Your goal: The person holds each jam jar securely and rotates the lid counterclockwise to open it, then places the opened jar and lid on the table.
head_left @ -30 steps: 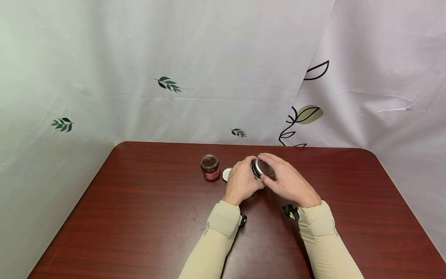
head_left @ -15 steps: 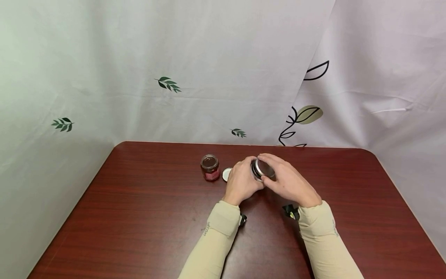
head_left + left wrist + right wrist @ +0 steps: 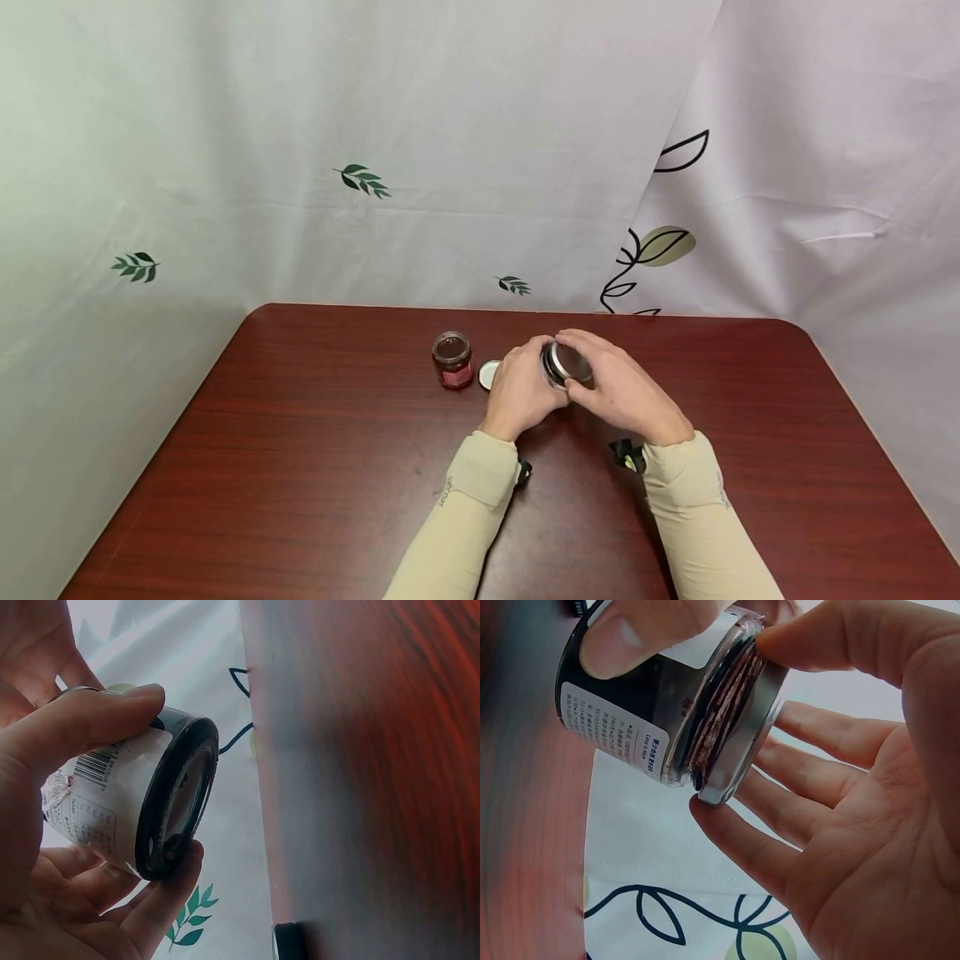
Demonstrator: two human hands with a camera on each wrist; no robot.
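My left hand (image 3: 521,390) grips a dark glass jar (image 3: 112,787) with white labels, held above the table, with its thumb on one side and fingers on the other. In the left wrist view the jar lies tilted, and its base faces the table. My right hand (image 3: 628,385) holds the silver screw lid (image 3: 748,735) by its rim, between the thumb and fingertips. A strip of smeared, threaded neck (image 3: 724,709) shows between the jar's body and the lid. Whether the lid is still engaged on the thread, I cannot tell.
On the dark red wooden table (image 3: 337,450), an open jar (image 3: 452,360) with dark red contents stands left of my hands. A round lid (image 3: 487,375), pale side up, lies beside it, partly behind my left hand. White patterned cloth (image 3: 450,167) hangs behind the table.
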